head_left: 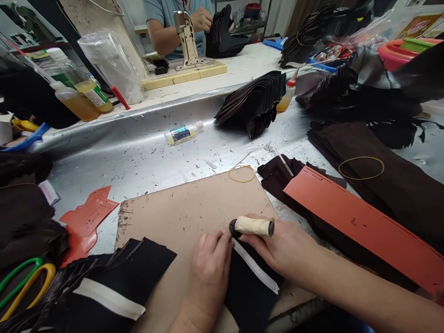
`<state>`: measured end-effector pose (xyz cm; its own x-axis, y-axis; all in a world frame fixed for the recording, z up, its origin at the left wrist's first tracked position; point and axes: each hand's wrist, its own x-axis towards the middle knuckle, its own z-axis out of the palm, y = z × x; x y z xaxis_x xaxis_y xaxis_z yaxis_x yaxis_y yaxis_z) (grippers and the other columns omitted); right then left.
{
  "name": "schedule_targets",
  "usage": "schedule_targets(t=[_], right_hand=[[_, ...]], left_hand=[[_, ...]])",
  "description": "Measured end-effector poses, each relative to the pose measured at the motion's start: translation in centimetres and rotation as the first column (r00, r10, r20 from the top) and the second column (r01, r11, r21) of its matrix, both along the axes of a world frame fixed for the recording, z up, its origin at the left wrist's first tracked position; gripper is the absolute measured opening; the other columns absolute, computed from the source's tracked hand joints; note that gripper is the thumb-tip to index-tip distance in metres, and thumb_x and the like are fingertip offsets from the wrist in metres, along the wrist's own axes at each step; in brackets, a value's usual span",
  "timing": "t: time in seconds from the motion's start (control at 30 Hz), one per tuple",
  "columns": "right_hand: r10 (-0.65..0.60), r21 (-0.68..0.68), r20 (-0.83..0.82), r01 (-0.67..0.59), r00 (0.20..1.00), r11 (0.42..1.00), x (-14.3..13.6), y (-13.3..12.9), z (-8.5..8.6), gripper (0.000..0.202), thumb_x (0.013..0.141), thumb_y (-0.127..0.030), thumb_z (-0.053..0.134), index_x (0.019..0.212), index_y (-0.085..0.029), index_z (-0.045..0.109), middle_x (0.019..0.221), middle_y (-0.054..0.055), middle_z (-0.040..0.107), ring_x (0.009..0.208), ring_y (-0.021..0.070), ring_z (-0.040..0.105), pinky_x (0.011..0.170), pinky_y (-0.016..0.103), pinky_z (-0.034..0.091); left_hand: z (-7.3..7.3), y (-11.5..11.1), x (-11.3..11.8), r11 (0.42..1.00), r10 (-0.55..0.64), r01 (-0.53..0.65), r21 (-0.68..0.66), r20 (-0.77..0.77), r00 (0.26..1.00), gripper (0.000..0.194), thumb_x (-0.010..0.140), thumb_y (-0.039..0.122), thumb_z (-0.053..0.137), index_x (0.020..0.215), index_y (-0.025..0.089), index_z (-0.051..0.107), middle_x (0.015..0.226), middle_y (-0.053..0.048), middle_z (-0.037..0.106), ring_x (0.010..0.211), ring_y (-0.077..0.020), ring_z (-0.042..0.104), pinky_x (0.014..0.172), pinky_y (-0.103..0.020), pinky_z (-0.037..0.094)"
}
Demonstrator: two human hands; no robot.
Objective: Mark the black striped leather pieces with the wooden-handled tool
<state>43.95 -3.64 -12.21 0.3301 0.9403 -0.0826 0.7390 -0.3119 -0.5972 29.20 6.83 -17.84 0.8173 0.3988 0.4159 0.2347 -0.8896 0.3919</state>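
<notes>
My right hand [277,245] is closed around a short tool with a cream wrapped handle [253,226] and black ends. Its black end is at the top of a white strip [256,268] that runs slantwise along a black leather or fabric piece [246,300]. My left hand [211,268] presses on the left edge of that piece, fingers bent and close together, with the fingertips beside the tool. Under both lies a tan board [173,217]. To the left, a stack of similar black pieces [145,268] carries another white strip [111,298] on top.
Scissors [45,277] and an orange template [86,217] lie left; a long orange template [360,226] lies right on dark pieces. A rubber band [242,174] rests on the board. Beyond are a small bottle [183,134] and black stacks [255,101]. A co-worker [163,27] handles black pieces opposite.
</notes>
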Motion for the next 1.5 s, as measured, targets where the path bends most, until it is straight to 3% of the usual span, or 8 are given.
schedule_targets(t=[0.23, 0.43, 0.63, 0.8, 0.97, 1.17, 1.37, 1.5], right_hand=[[-0.003, -0.058, 0.062, 0.007, 0.998, 0.998, 0.1, 0.0, -0.5, 0.018, 0.097, -0.03, 0.043, 0.095, -0.023, 0.06, 0.076, 0.002, 0.069, 0.067, 0.0219, 0.066, 0.053, 0.027, 0.037], [0.029, -0.091, -0.026, -0.032, 0.999, 0.995, 0.4, 0.0, 0.4, 0.019, 0.097, -0.03, 0.042, 0.097, -0.021, 0.058, 0.083, 0.004, 0.069, 0.074, 0.0231, 0.066, 0.061, 0.03, 0.043], [0.061, 0.152, -0.165, -0.036, 0.984, 0.988, 0.3, 0.1, 0.8, 0.018, 0.097, -0.03, 0.042, 0.104, -0.022, 0.058, 0.1, 0.006, 0.067, 0.093, 0.0213, 0.064, 0.08, 0.03, 0.048], [0.071, -0.11, -0.038, -0.075, 0.997, 0.991, 0.6, 0.2, 1.1, 0.018, 0.095, -0.029, 0.044, 0.097, -0.022, 0.06, 0.08, 0.004, 0.068, 0.075, 0.0243, 0.066, 0.066, 0.033, 0.048], [0.009, 0.189, -0.095, 0.009, 0.995, 0.982, 0.4, -0.1, 1.5, 0.021, 0.098, -0.033, 0.042, 0.106, -0.023, 0.059, 0.098, 0.004, 0.068, 0.089, 0.0199, 0.066, 0.075, 0.027, 0.049], [0.036, -0.085, -0.009, -0.036, 0.999, 0.996, -0.2, -0.1, -0.5, 0.023, 0.098, -0.03, 0.041, 0.105, -0.021, 0.06, 0.09, 0.005, 0.069, 0.08, 0.0258, 0.068, 0.065, 0.033, 0.048], [0.035, -0.082, 0.012, -0.034, 0.999, 0.996, 0.0, -0.2, -0.2, 0.021, 0.098, -0.03, 0.041, 0.101, -0.022, 0.06, 0.084, 0.005, 0.069, 0.075, 0.0241, 0.067, 0.06, 0.031, 0.044], [0.05, -0.076, 0.007, -0.049, 0.999, 0.996, 0.2, -0.1, -0.1, 0.019, 0.097, -0.03, 0.043, 0.099, -0.022, 0.06, 0.082, 0.004, 0.069, 0.074, 0.0233, 0.067, 0.061, 0.03, 0.043]], left_hand=[[-0.2, -0.3, -0.5, 0.991, 0.075, -0.071, -0.117, 0.029, 0.997, 0.013, 0.089, 0.012, 0.053, 0.094, 0.018, 0.063, 0.094, -0.006, 0.062, 0.086, -0.0201, 0.056, 0.076, -0.034, 0.052], [0.1, -0.8, -0.4, 1.0, -0.031, 0.031, -0.003, 0.045, 0.999, 0.018, 0.088, 0.003, 0.048, 0.095, 0.013, 0.061, 0.088, -0.008, 0.065, 0.08, -0.0195, 0.055, 0.071, -0.032, 0.051], [0.3, -0.9, -0.5, 0.999, -0.047, 0.047, 0.026, 0.026, 0.999, 0.018, 0.091, 0.006, 0.045, 0.098, 0.015, 0.06, 0.09, -0.009, 0.065, 0.08, -0.0195, 0.056, 0.071, -0.032, 0.052], [0.2, -0.9, -0.6, 0.999, -0.045, 0.044, 0.026, 0.015, 0.999, 0.017, 0.09, 0.004, 0.046, 0.095, 0.013, 0.059, 0.087, -0.009, 0.064, 0.078, -0.0193, 0.055, 0.07, -0.032, 0.051], [0.2, -0.9, -0.4, 1.0, -0.022, 0.022, -0.015, 0.016, 1.0, 0.017, 0.092, 0.007, 0.045, 0.089, 0.016, 0.059, 0.085, -0.006, 0.064, 0.077, -0.0182, 0.055, 0.069, -0.03, 0.05], [-0.1, -0.6, -0.7, 0.992, 0.118, -0.119, -0.029, -0.034, 0.992, 0.016, 0.091, 0.016, 0.049, 0.103, 0.017, 0.06, 0.098, -0.009, 0.062, 0.088, -0.0228, 0.056, 0.078, -0.039, 0.05], [-0.1, -0.8, -1.2, 0.985, 0.099, -0.098, -0.14, -0.003, 0.995, 0.012, 0.088, 0.011, 0.053, 0.095, 0.018, 0.062, 0.093, -0.005, 0.061, 0.085, -0.0198, 0.054, 0.076, -0.035, 0.049], [0.0, -0.9, -1.2, 0.996, 0.02, -0.016, -0.085, 0.045, 0.999, 0.017, 0.088, 0.005, 0.052, 0.097, 0.016, 0.062, 0.088, -0.005, 0.062, 0.082, -0.0184, 0.053, 0.074, -0.032, 0.048]])
